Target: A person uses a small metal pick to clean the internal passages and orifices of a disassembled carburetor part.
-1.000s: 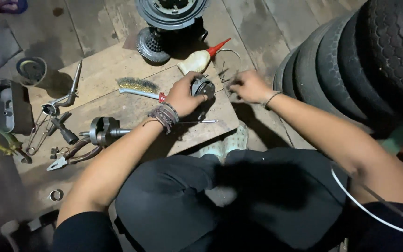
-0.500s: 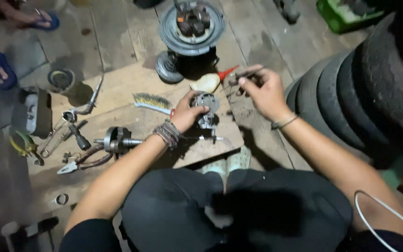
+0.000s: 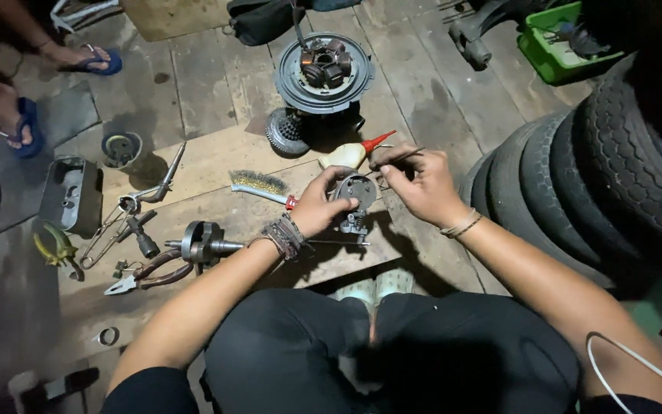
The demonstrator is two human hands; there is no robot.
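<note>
Left hand [image 3: 317,207]: fingers curled around a small round metal engine part [image 3: 355,201], holding it up just above the wooden board [image 3: 216,172]; a stack of bracelets sits on the wrist.
Right hand [image 3: 415,184]: fingers pressed together, pinching a thin metal rod [image 3: 397,157] whose near end lies by the top edge of the engine part; thin bangles circle the wrist.
Engine part: grey, disc-shaped, with a small block hanging from its lower side; it sits between the two hands, in front of the person's knees.
Beside the hands: a wire brush [image 3: 260,185] with a red handle end lies just left of the left hand; a cream oil bottle [image 3: 350,153] with a red spout lies just behind the part.
Farther back: a round magneto plate with coils [image 3: 323,73] stands on the floor, with a toothed gear [image 3: 285,132] at its left foot.
Left on the board: a crankshaft [image 3: 200,244], pliers [image 3: 143,277] with dark red grips, and a few loose wrenches.
Right side: a row of black tyres [image 3: 576,176] leans close to the right arm.
Far right corner: a green crate [image 3: 561,46].
Upper left: another person's feet in blue sandals [image 3: 28,123].
</note>
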